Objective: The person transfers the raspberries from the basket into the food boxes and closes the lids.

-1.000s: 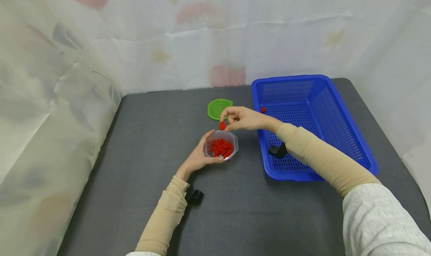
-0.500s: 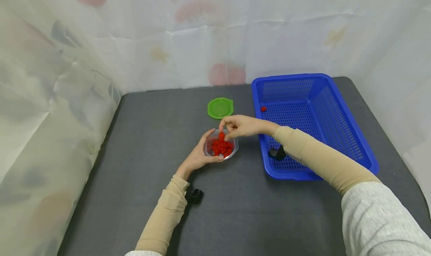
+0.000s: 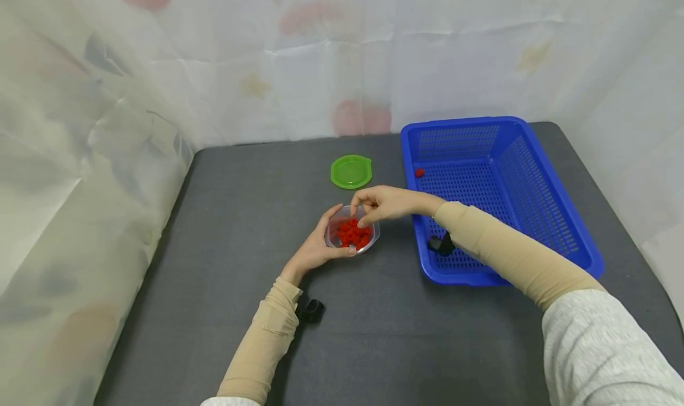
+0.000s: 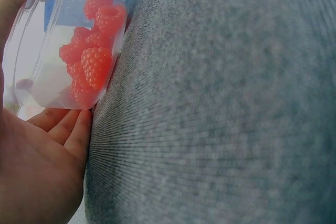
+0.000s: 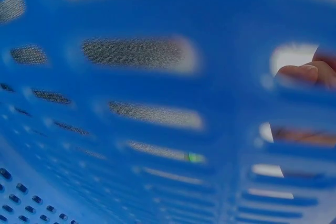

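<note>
A small clear plastic tub (image 3: 331,238) with several red raspberries (image 3: 352,235) in it stands on the dark table. My left hand (image 3: 315,249) grips the tub from the left, thumb at the near side and fingers round the far side. In the left wrist view the raspberries (image 4: 94,51) show through the tub's wall. My right hand (image 3: 387,203) is over the tub's far right rim, its thumb and forefinger parted just above the heap, with no raspberry seen held between them. The right wrist view shows mostly the blue basket wall, with fingers (image 5: 315,72) partly visible through its slots.
A green lid (image 3: 351,171) lies on the table (image 3: 240,228) behind the tub. To the right stands a large blue basket (image 3: 556,174) with a single raspberry (image 3: 419,173) near its left wall. My right forearm crosses over this basket. A patterned sheet (image 3: 256,62) hangs behind the table.
My right hand has come down and toward me from beside the lid to the tub. The raspberry it pinched now lies among the others. My left hand and the tub have stayed put.
</note>
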Demonstrator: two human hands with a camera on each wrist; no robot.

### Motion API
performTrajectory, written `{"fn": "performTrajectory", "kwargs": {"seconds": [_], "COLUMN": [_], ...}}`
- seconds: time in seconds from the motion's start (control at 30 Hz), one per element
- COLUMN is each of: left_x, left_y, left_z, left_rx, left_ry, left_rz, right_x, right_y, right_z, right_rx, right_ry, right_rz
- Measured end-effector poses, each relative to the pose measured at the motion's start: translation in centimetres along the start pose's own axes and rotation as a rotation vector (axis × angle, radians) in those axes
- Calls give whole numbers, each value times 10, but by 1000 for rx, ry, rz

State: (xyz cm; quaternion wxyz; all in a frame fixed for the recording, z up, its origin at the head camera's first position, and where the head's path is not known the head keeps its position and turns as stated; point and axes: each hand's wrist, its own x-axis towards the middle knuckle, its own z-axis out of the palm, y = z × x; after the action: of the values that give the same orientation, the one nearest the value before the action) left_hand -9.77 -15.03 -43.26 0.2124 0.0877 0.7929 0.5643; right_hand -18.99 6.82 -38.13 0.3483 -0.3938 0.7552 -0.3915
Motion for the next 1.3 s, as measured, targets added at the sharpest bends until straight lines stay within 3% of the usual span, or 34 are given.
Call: {"fn": "performTrajectory", "kwargs": {"seconds": [0.47, 0.6, 0.73, 0.93, 1.3], "left_x": [2, 8, 14, 14, 13], "left_y": [-2, -16, -31, -33, -34], "left_z": [0, -1, 0, 1, 2], "left_rx": [-7, -2, -1, 12, 31], "left_ry": [-8, 7, 32, 58, 62], "left_rz": [9, -8, 2, 43, 57], "right_x": [-3, -6, -13, -27, -51], "right_y": [-6, -9, -13, -13, 20], "right_z": [-5, -11, -19, -35, -62], "right_rx": [64, 99, 116, 190, 348], "right_ry": [22, 59, 128, 267, 570], "right_rz": [-48, -67, -71, -54, -4]}}
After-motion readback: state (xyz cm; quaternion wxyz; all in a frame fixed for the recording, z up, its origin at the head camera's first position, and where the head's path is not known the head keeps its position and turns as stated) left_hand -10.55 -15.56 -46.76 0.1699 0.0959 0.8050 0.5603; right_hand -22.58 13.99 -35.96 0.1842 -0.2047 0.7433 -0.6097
